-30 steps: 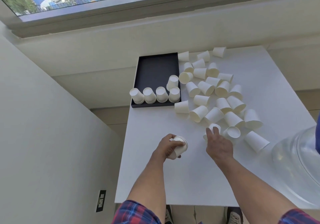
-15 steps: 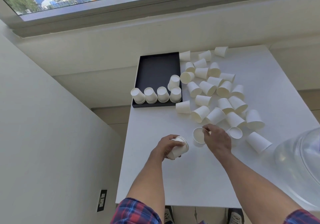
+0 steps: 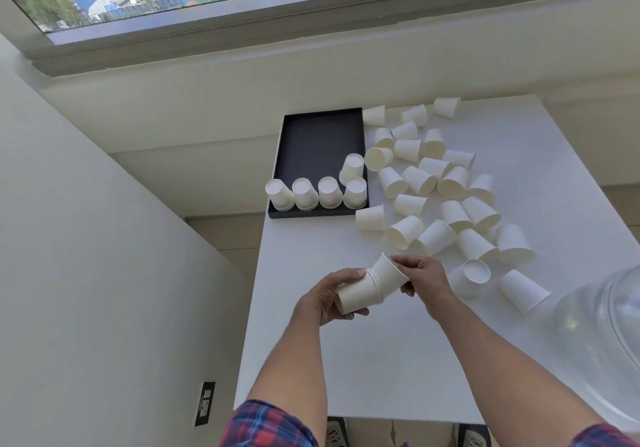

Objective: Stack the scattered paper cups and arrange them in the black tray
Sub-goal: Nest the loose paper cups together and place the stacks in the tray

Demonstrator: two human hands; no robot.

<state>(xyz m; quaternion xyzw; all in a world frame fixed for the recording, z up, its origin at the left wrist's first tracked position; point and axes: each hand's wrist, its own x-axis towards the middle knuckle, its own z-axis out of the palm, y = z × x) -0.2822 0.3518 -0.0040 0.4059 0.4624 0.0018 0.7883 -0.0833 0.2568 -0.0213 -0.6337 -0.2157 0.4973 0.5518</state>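
Left hand (image 3: 323, 299) grips stack (image 3: 356, 292); right hand (image 3: 424, 282) pinches cup (image 3: 389, 273)

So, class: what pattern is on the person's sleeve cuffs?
Red and blue plaid sleeve cuffs, seen best in the head view.

The tray (image 3: 318, 142) was set at the table's (image 3: 381, 360) upper left corner, mid-frame. Four cup stacks (image 3: 313, 193) were lined along its near edge, a fifth (image 3: 352, 168) placed just behind the rightmost. Loose cups (image 3: 446, 183) were strewn right of the tray, toward the frame's right. Below them, at centre frame, a short stack (image 3: 356, 294) was held on its side in the left hand (image 3: 323, 299), and a cup (image 3: 389, 273) was held by the right hand (image 3: 424, 278) at the stack's right end, touching it. A clear container (image 3: 602, 339) was seen at lower right.
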